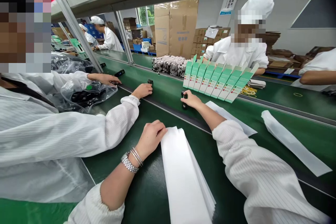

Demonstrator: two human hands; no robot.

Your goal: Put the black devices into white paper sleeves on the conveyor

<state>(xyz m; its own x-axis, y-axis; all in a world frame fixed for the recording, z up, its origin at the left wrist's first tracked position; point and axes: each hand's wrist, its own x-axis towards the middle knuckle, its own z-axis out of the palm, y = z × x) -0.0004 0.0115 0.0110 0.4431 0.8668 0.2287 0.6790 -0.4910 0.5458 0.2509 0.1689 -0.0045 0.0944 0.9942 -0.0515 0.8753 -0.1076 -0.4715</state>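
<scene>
My left hand (151, 138), with a watch and bangles on its wrist, has its thumb and fingers closed at the top corner of a stack of flat white sleeves (183, 175). The stack is slightly fanned and lies on the near green surface. Farther forward, my right hand (193, 99) grips a small black device (184, 100) above the green conveyor belt (165, 94). Just right of that hand, a row of open green-and-white cartons (215, 80) leans together. A loose white sleeve (233, 117) lies partly behind my right forearm.
At the left, a co-worker's hands (143, 91) are by small black devices (119, 73) on the belt. Clear bags of black items (89, 94) lie nearby. Behind the cartons are bundled cables (169, 65) and yellow rubber bands (248, 91). Another white sleeve (295, 143) lies right. A metal post (124, 38) rises ahead.
</scene>
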